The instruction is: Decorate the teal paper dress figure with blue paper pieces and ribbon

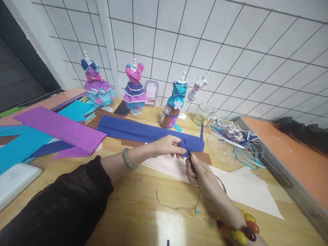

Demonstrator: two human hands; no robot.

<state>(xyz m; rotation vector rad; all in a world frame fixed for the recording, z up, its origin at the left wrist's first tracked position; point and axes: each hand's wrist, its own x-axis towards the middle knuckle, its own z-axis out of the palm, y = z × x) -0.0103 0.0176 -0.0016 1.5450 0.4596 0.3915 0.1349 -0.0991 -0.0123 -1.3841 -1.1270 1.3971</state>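
Observation:
My left hand [167, 146] pinches a small gathered piece of dark blue crepe paper [185, 145] between thumb and fingers. Closed around a pair of dark-handled scissors [193, 164], my right hand [203, 174] sits just to the right, and the narrow blades touch or nearly touch the blue piece. Under the hands lie a long folded blue strip [143, 131], a brown sheet [202, 158] and white paper [247, 186]. A thin cord [176, 207] curls on the table in front of my right hand. My fingers hide part of the blue piece and scissors.
Dress forms in paper dresses [98, 85] and a bare one [197, 88] stand along the tiled wall. Right of them are a glass jar [203, 113] and a heap of ribbons [232, 131]. Purple paper [61, 130] and a white device [19, 182] lie left.

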